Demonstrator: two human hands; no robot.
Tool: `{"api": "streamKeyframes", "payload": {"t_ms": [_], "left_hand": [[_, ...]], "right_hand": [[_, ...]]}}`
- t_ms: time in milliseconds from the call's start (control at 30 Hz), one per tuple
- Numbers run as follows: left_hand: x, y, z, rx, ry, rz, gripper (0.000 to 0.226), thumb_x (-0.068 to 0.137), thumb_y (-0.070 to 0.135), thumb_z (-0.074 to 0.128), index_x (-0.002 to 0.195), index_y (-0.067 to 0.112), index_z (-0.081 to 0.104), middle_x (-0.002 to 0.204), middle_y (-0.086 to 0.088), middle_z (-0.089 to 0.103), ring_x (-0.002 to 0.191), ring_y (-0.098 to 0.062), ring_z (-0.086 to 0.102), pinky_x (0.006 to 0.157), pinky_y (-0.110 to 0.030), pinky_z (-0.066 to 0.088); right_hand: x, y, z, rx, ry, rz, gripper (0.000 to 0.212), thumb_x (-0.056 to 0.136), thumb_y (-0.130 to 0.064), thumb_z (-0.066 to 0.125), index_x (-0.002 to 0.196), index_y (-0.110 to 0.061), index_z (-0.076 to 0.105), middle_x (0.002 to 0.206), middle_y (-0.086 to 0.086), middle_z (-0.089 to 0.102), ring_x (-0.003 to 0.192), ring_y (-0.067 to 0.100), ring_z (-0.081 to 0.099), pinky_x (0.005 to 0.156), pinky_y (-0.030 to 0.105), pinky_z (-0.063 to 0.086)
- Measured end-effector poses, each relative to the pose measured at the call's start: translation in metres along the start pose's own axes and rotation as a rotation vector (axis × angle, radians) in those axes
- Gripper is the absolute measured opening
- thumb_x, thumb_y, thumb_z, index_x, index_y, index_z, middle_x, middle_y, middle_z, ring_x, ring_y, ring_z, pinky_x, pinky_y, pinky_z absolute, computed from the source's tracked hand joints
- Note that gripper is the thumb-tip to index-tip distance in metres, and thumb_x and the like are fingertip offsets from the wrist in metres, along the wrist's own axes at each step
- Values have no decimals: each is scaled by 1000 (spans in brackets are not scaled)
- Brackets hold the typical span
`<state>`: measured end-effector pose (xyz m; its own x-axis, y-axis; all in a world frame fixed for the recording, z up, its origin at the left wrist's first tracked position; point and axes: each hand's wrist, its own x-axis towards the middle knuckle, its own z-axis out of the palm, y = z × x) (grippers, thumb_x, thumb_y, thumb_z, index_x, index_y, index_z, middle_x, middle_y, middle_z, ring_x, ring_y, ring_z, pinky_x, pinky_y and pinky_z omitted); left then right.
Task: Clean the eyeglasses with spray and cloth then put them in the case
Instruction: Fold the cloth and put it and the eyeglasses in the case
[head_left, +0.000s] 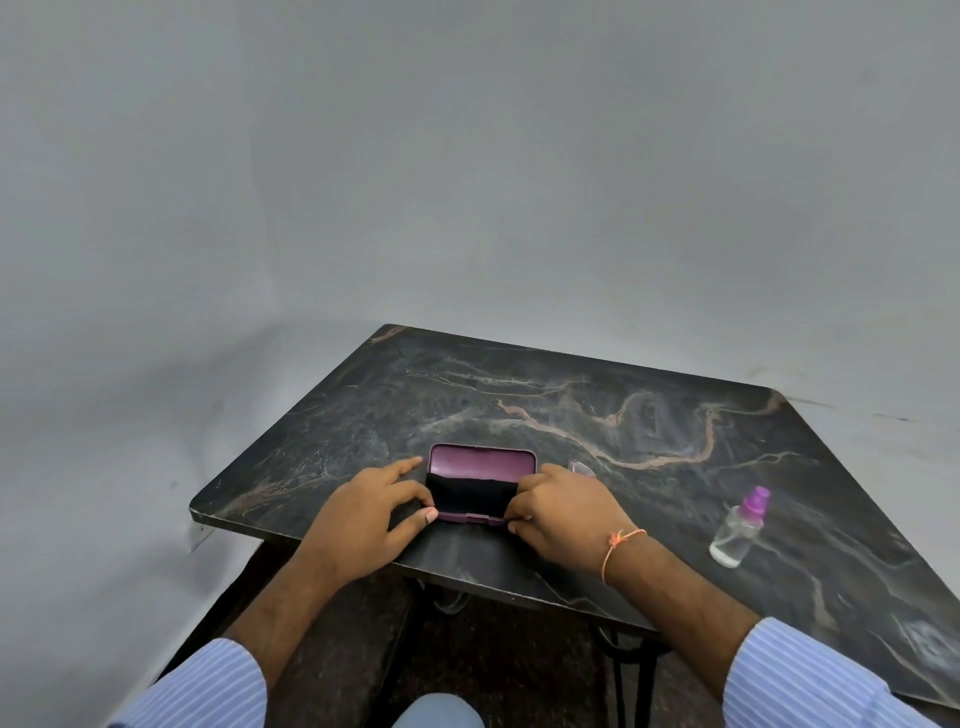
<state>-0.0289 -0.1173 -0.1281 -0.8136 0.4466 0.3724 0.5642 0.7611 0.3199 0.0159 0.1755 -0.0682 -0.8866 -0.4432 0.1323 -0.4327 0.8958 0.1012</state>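
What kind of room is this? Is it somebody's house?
Hard to say for sure. It looks like a plain indoor room, maybe a home or simple workspace: bare grey walls, one dark marble-patterned table, and only an open eyeglass case and a small spray bottle on it.

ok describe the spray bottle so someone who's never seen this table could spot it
On the dark marbled table, look to the right of both hands, near the right edge. The spray bottle stands there alone, apart from the open case the hands hold. It is the only clear thing with a purple nozzle; the case is maroon and flat.
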Motion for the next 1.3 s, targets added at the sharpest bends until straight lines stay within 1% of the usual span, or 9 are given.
{"api": "streamKeyframes", "payload": {"t_ms": [100, 200, 333, 433, 567, 733, 900, 1100, 1300], "left_hand": [[-1, 4, 3, -66, 11, -30, 42, 95, 75, 53, 113, 46, 77, 132, 22, 76, 124, -6, 65, 104, -39, 57], [-1, 3, 11, -134, 38, -67, 29, 94, 69, 68, 108, 46, 78, 115, 28, 73, 120, -4, 65, 100, -35, 56], [-2, -1, 18, -192, 65, -136, 15, 93, 57, 85, 105, 51, 78, 115, 31, 73, 122, 0, 63, 102, -33, 54], [0, -2, 20, -230, 66, -174, 17, 88, 61, 87, 101, 52, 79, 112, 34, 75, 121, 6, 63, 100, -30, 54], [2, -2, 17, -284, 48, -194, 24, 80, 69, 88, 97, 56, 79, 110, 39, 76, 118, 16, 62, 95, -20, 49], [0, -2, 14, -320, 46, -214, 30, 75, 73, 88, 100, 60, 79, 120, 52, 66, 121, 23, 57, 94, -14, 44], [-1, 0, 7, -383, -1, -292, 60, 64, 85, 84, 120, 67, 72, 116, 36, 73, 116, 15, 63, 97, -24, 52], [8, 2, -1, -497, -130, -366, 124, 73, 54, 102, 172, 44, 30, 120, 44, 75, 135, 3, 62, 121, -42, 37], [14, -3, -1, -532, -185, -372, 124, 73, 45, 104, 175, 37, 33, 121, 38, 77, 146, -6, 61, 135, -48, 32]], "right_hand": [[-11, -3, -1, 12, 17, 12, 30, 107, -42, 54, 124, -33, 78, 119, -7, 73, 112, 22, 58, 81, 38, 50], [-26, -1, -8, 62, 52, 41, 32, 108, -41, 52, 131, -35, 74, 123, -11, 74, 112, 21, 59, 85, 42, 57], [-36, 38, -31, 16, 146, 156, 33, 103, -27, 54, 125, -36, 76, 117, -12, 74, 110, 21, 64, 84, 36, 57], [-38, 75, -43, -53, 93, 192, 40, 102, -22, 56, 134, -42, 70, 131, -12, 66, 122, 21, 58, 83, 34, 53], [-30, 95, -45, -129, -94, -13, 52, 102, -25, 59, 148, -49, 57, 155, -10, 49, 141, 21, 45, 99, 41, 58], [-13, 95, -44, -247, -182, -167, 62, 100, -34, 67, 156, -52, 45, 166, -11, 39, 148, 22, 37, 105, 44, 53], [-7, 92, -50, -298, -252, -228, 41, 100, -42, 67, 141, -46, 61, 157, -14, 49, 143, 20, 42, 101, 44, 53], [-11, 90, -54, -304, -340, -209, 30, 101, -41, 54, 122, -37, 74, 124, -13, 73, 123, 20, 57, 90, 40, 56], [-19, 99, -53, -111, -346, -121, 27, 99, -38, 64, 123, -35, 78, 120, -12, 79, 112, 16, 71, 92, 38, 60]]}}
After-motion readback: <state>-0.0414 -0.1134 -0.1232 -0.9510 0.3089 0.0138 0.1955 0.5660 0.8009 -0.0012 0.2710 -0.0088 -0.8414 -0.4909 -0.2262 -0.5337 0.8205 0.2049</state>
